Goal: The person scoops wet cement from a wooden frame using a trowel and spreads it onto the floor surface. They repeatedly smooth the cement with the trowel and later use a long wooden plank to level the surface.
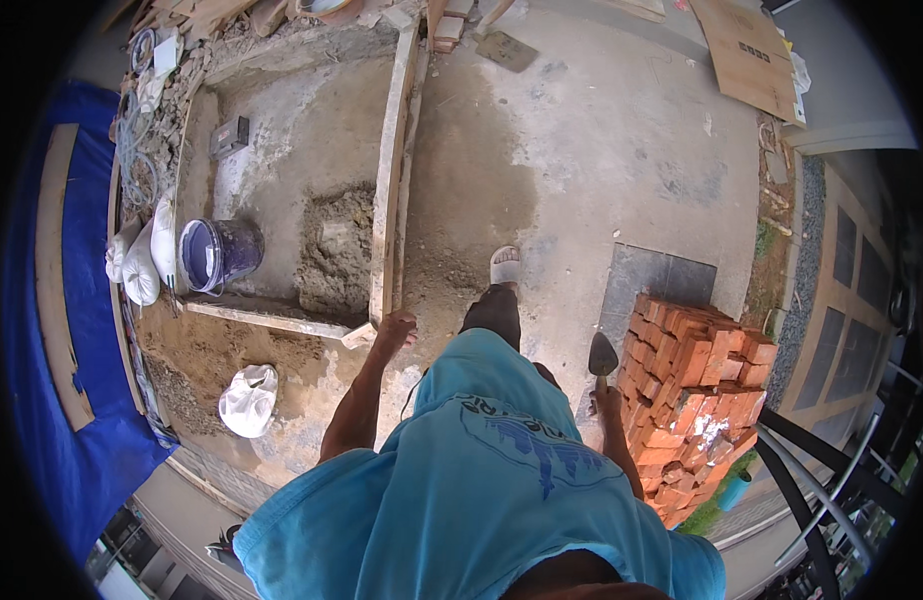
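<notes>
Just left of the brick stack (694,400), one trowel (603,353) is gripped in the right hand (608,402), the fingers closed round its handle. Its blade is dark grey, broad and leaf-shaped, with the tip pointed away from the body. Farther left of the stack, the left hand (396,333) is held slack, its fingers loosely bent, near the corner of a wooden frame (390,180); whether the wood is touched cannot be told. Well to the stack's left, one mortar heap (337,245), one purplish bucket (240,248) and one grey box (230,137) are enclosed by the frame. Three white sacks (142,265) are set farthest left of the stack, and one crumpled white bag (249,400) is seen nearer it. The stack's orange-red bricks are too many to be counted.
</notes>
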`<state>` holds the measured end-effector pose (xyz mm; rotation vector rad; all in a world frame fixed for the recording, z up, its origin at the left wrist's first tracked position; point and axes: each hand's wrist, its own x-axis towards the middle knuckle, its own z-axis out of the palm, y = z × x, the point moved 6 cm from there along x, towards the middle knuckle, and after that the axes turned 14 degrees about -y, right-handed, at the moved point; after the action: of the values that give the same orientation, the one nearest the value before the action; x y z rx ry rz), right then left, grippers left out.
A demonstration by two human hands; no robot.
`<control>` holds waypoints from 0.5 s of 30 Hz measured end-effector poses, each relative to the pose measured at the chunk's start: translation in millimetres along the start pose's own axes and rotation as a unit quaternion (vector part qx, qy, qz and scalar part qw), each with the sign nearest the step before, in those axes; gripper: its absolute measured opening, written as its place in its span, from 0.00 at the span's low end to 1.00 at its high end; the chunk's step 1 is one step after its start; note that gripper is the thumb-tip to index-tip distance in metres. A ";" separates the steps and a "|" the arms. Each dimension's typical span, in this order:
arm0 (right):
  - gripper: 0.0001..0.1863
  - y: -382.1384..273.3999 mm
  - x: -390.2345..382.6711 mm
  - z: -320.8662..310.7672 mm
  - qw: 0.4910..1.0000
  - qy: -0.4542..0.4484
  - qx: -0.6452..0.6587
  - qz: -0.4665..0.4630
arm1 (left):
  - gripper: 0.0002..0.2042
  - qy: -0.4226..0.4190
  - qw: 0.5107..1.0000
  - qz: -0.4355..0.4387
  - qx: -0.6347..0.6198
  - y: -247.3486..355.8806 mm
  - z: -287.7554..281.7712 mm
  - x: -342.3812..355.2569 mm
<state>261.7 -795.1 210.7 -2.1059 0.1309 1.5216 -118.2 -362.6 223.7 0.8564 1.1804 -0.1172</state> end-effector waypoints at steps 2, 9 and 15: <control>0.28 -14.0 2.6 -11.1 0.999 0.027 0.025 -0.001 | 0.06 -0.022 0.998 0.060 -0.016 50.9 0.4 15.5; 0.29 -99.7 36.2 -42.3 0.999 0.030 0.003 -0.030 | 0.11 -0.010 0.995 0.100 0.029 154.6 -38.3 76.1; 0.15 -185.8 55.4 -54.4 0.999 -0.008 -0.022 -0.045 | 0.08 0.056 0.993 0.099 0.013 151.6 -81.9 105.8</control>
<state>398.1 -649.8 239.7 -2.1041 -0.0029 1.4995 -60.8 -169.7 204.6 1.0087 1.1935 0.0794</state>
